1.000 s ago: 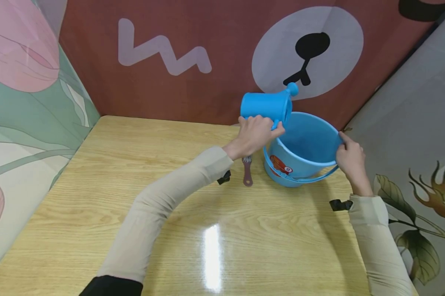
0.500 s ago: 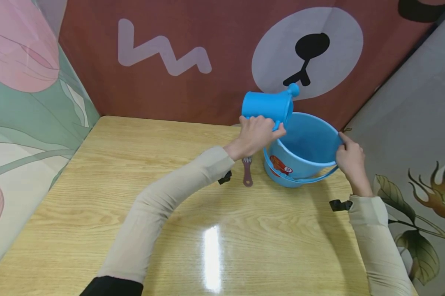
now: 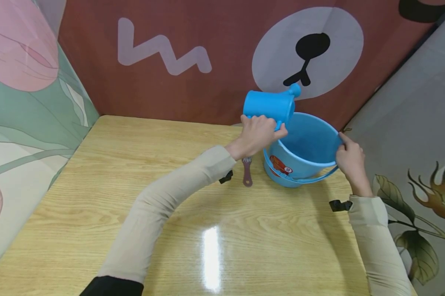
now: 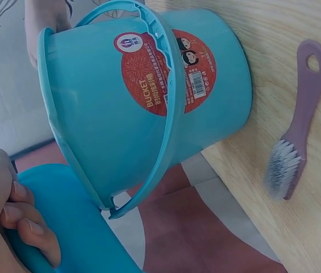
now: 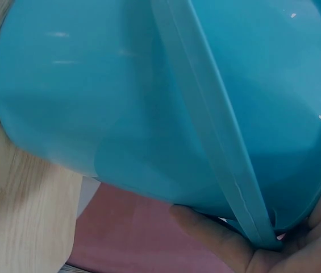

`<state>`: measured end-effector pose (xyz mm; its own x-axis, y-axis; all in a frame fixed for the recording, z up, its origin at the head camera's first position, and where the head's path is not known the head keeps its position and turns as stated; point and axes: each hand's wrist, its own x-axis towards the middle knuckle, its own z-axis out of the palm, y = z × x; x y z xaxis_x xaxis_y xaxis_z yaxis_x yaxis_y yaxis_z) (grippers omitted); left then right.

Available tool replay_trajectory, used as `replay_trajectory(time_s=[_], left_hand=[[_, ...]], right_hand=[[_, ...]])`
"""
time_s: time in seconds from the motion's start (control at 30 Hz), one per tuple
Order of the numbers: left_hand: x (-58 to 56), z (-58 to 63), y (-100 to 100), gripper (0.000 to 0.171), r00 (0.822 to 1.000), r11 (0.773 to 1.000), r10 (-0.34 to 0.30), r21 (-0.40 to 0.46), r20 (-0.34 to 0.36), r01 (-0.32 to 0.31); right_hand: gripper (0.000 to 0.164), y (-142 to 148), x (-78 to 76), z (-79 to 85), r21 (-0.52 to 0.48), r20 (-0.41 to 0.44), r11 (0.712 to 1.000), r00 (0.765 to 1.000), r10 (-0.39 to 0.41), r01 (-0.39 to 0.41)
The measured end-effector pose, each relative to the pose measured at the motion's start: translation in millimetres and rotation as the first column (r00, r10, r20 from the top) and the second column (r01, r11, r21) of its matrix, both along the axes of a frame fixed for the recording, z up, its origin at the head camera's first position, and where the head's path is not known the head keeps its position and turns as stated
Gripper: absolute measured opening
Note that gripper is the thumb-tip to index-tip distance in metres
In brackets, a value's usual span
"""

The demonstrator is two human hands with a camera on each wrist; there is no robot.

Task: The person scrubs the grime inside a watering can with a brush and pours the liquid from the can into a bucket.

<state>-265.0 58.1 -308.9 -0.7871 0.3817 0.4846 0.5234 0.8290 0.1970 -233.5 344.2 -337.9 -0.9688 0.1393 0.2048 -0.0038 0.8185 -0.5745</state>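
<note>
A blue watering can [image 3: 268, 103] lies tipped on its side in the air, its mouth toward the bucket and its spout up. My left hand [image 3: 258, 132] grips it by the handle, fingers curled in the left wrist view. Beside and below it, a light blue bucket [image 3: 311, 142] with a red label [image 4: 146, 74] stands on the table. My right hand [image 3: 351, 161] holds the bucket's right rim, where the lowered bail handle [image 5: 228, 136] joins it. In the right wrist view, a finger [image 5: 211, 233] lies along the bucket's outer side.
A small brush [image 3: 247, 173] with a mauve handle and pale bristles lies on the wooden table [image 3: 170, 246], left of the bucket. A brown printed backdrop [image 3: 170, 94] rises behind the table, and a grey floral one [image 3: 403, 135] borders its right side.
The left hand and the watering can have shifted slightly to the right, toward the bucket. The bucket, the brush and the right hand stay where they were.
</note>
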Motion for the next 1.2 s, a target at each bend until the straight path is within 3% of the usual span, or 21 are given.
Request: replay_trajectory(time_s=[0.3,0.87,1.2], left_hand=[[0.9,0.3,-0.2,0.05,1.0,1.0,-0.022,-0.003,0.003,0.022],[3.2,0.8,3.5,0.05,1.0,0.997,0.024,-0.071,0.011,-0.023],[3.8,2.2,4.4,0.05,0.999,0.996,0.026,-0.086,-0.038,-0.029]], right_hand=[[0.053,0.0,0.8,0.0,0.016,-0.006,1.0,1.0,0.008,-0.008],[0.053,-0.7,0.0,-2.5,0.011,0.007,1.0,1.0,-0.012,0.012],[0.053,0.5,-1.5,-0.3,0.03,-0.006,1.0,1.0,-0.007,0.007]])
